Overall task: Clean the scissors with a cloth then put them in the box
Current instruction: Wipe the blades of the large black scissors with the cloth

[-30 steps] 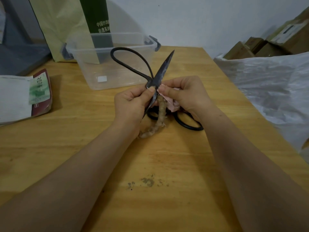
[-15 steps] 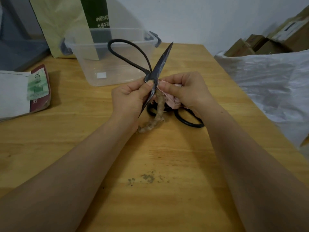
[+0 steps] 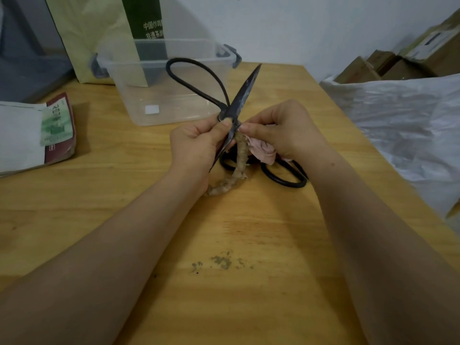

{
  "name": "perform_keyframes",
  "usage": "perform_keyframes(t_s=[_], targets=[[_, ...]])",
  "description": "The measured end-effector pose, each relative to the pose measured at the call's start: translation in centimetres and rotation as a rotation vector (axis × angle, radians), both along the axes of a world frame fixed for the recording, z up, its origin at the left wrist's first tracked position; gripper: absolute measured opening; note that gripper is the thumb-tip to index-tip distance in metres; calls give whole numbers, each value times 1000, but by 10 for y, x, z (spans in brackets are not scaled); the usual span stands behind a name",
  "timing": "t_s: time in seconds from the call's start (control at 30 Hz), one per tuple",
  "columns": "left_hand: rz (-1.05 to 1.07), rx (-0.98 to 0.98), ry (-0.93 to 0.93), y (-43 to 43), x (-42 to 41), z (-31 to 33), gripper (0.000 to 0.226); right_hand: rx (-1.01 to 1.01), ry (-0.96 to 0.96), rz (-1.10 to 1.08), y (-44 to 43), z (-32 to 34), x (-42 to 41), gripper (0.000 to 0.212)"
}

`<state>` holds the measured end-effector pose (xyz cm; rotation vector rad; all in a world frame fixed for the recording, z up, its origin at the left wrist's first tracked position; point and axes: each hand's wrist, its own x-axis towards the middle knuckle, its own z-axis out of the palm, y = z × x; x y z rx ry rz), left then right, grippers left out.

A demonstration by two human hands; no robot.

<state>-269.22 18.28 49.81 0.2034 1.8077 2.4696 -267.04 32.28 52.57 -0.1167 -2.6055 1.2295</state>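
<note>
Just in front of the clear box (image 3: 159, 95), the left hand (image 3: 196, 143) pinches the open scissors (image 3: 246, 90) near the pivot. The right hand (image 3: 283, 130) pinches a pink cloth (image 3: 261, 150) against the blade. Behind the box, a green bag (image 3: 149, 18) has white writing starting "中国".

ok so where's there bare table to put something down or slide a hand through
Widest bare wood: the near table between the forearms, round the grey stain. Also the strip between the packet and the left hand, and the far right corner between the clear plastic box and the white plastic sheet. Crowded at centre: right hand, scissors, cloth, black handle loops.
</note>
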Motion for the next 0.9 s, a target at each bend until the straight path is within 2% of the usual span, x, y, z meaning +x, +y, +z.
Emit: perform_keyframes(t_s=[0.1, 0.23, 0.33, 0.5, 0.77, 0.9], targets=[[-7, -14, 39, -1, 2, 1, 13, -117, -14, 35, 3, 4, 9, 7], [7, -31, 72, -3, 0, 2, 14, -151, -103, 169, 3, 7, 18, 26], [2, -58, 101, -3, 0, 1, 16, -179, -68, 137, 5, 9, 22, 19], [-10, -80, 132, -1, -1, -1, 16, -215, 116, 4, -4, 4, 7, 23], [22, -63, 116, -3, -4, -3, 15, -38, -19, 27, 6, -4, 8, 13], [25, -75, 139, -2, -3, -1, 16, -142, 42, 0, 2, -3, 10, 14]])
